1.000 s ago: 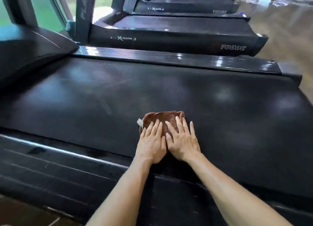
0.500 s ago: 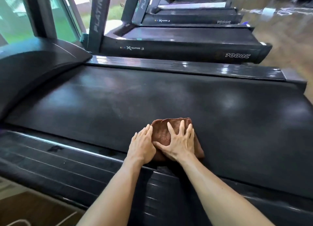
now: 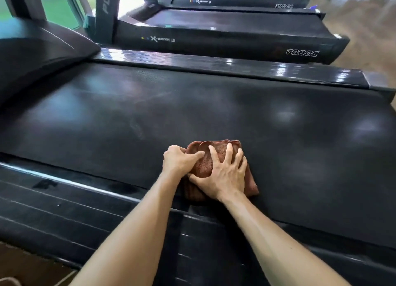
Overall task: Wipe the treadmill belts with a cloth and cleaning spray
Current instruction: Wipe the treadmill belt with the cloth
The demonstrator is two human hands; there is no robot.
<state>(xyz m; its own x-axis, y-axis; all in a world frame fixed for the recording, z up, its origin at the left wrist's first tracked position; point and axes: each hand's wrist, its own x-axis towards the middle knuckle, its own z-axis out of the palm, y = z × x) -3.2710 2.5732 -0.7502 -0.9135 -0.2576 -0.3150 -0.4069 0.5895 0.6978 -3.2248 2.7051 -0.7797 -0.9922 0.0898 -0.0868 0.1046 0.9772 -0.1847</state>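
Where the near edge of the treadmill belt (image 3: 192,114) meets the side rail (image 3: 64,200), a folded brown cloth (image 3: 205,165) lies flat on the belt, both hands on it. Right hand (image 3: 222,174): fingers spread and straight, palm pressing down on the cloth's middle and right part; thumb along the cloth's near edge. Left hand (image 3: 177,161): at the cloth's left edge, fingers curled, thumb laid across the top; it pinches a raised fold of the fabric. Cloth's right corner sticks out past the right hand, toward the belt's rear end. Far edge of the cloth shows stacked layers, rounded at the corners.

Landmark: the cloth. Beyond it, the belt runs wide and bare to the far side rail (image 3: 214,64), glossy black with bright reflections. Left of the cloth and farther off, a curved black motor cover (image 3: 42,56) rises over the belt's front end. Behind the far rail stands a second treadmill (image 3: 214,34), lettered "X-RUNNER" and "7000C" on its side; a third treadmill (image 3: 235,0) sits beyond that. Grey upright post (image 3: 105,13) between motor cover and second treadmill. Wood-toned floor (image 3: 364,24) to the far right.

Textures: belt matte, fine-grained, with pale smears and a faint scuff left of the cloth. Near rail ribbed lengthwise, silver trim line along its inner edge. Cloth terry-like, nappy, rust-brown. Both forearms bare, crossing the near rail.
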